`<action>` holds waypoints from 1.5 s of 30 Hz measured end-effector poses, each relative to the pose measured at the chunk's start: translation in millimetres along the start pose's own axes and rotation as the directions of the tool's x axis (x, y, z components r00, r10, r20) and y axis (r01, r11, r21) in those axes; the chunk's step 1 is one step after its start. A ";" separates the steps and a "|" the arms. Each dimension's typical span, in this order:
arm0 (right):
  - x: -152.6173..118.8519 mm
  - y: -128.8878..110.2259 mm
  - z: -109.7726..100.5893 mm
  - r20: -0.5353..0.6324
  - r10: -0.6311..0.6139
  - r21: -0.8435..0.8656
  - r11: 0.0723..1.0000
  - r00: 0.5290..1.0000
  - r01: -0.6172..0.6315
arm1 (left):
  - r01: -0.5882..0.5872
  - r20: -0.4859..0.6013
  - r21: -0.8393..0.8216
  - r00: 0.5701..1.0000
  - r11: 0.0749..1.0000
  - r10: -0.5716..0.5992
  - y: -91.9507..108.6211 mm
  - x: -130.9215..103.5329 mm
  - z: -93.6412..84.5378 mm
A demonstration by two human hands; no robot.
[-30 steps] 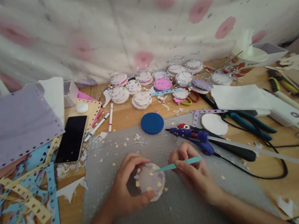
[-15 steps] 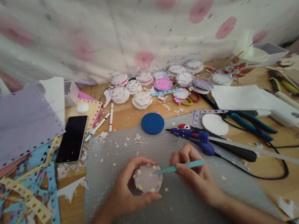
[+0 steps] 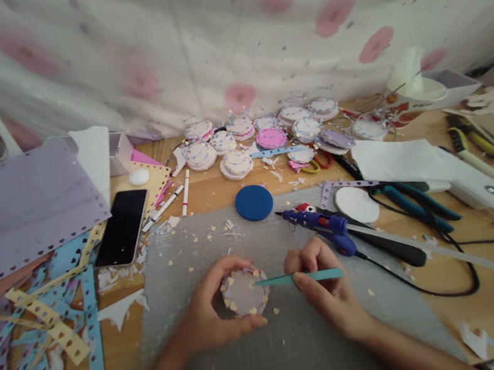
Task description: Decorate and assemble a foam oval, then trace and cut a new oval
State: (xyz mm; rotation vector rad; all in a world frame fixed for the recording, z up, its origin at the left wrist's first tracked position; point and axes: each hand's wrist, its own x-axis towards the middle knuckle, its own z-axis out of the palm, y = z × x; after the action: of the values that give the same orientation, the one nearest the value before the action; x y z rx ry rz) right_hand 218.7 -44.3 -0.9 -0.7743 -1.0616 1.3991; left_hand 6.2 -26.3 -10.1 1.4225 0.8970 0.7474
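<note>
Left hand point(image 3: 206, 316), mine: closed round a heart-edged disc point(image 3: 246, 293). Right hand point(image 3: 327, 298), mine: pinching a turquoise pointed tool point(image 3: 324, 274), tip over disc. Beyond: glue gun point(image 3: 308, 219).

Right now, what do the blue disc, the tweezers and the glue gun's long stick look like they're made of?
Blue disc: perhaps plastic or foam, matte, going by its even colour and smooth edge.
Teal tweezers: possibly coated metal or plastic; they look thin and stiff, evenly coloured.
Long stick: probably hot-melt glue, smooth and translucent whitish, running from the blue glue gun.
</note>
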 end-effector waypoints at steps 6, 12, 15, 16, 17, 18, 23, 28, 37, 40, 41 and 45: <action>-0.6 0.1 -0.4 -0.004 0.003 0.002 1.000 1.000 -0.003 | -0.021 -0.007 -0.067 1.000 0.998 0.020 3.2 0.1 1.8; -1.9 -0.3 -0.5 -0.004 0.009 0.004 1.000 1.000 -0.009 | -0.026 -0.027 -0.046 0.999 0.999 0.025 4.9 2.1 2.1; -2.7 0.7 -1.3 -0.005 0.022 0.003 1.000 1.000 -0.022 | -0.027 -0.018 -0.052 1.000 0.998 0.026 5.8 1.7 1.8; -2.7 1.0 -1.5 -0.005 0.026 0.003 1.000 1.000 -0.026 | -0.031 -0.012 -0.048 0.999 0.998 0.030 6.2 1.5 1.7; -2.5 1.3 -1.6 -0.004 0.029 0.005 1.000 1.000 -0.029 | -0.036 -0.009 -0.042 0.999 0.998 0.036 6.5 1.2 1.7; -2.1 1.3 -1.7 -0.003 0.031 0.006 1.000 1.000 -0.031 | -0.042 -0.008 -0.037 0.999 0.998 0.042 6.9 0.9 1.7; -1.4 -1.6 0.3 0.023 -0.008 -0.031 0.999 1.000 0.008 | -0.043 -0.014 -0.045 0.999 0.998 0.042 7.3 0.4 2.5; -3.8 -3.1 1.8 0.061 -0.105 -0.119 0.987 0.993 0.112 | -0.063 -0.024 -0.015 0.998 0.998 0.062 6.3 2.1 2.6; -7.1 -0.2 -1.8 0.103 -0.176 -0.228 0.954 0.979 0.196 | -0.078 -0.027 -0.001 0.997 0.997 0.078 10.0 0.9 3.9; -7.1 -0.4 -1.9 0.103 -0.175 -0.203 0.960 0.979 0.193 | -0.115 -0.028 -0.016 0.993 0.993 0.115 10.1 1.7 4.4; -7.0 -0.5 -1.8 0.102 -0.172 -0.198 0.962 0.980 0.190 | -0.129 -0.030 -0.017 0.991 0.992 0.128 10.1 2.2 4.5; -5.7 -1.6 -0.8 0.087 -0.171 -0.173 0.968 0.981 0.184 | -0.155 -0.033 -0.014 0.987 0.988 0.154 11.6 3.4 4.6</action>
State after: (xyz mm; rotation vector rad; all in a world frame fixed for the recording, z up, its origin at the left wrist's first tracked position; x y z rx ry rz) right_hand 220.8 -49.8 -0.4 -0.7432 -1.2947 1.1968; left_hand 12.9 -25.3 1.0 1.4806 0.8095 0.8943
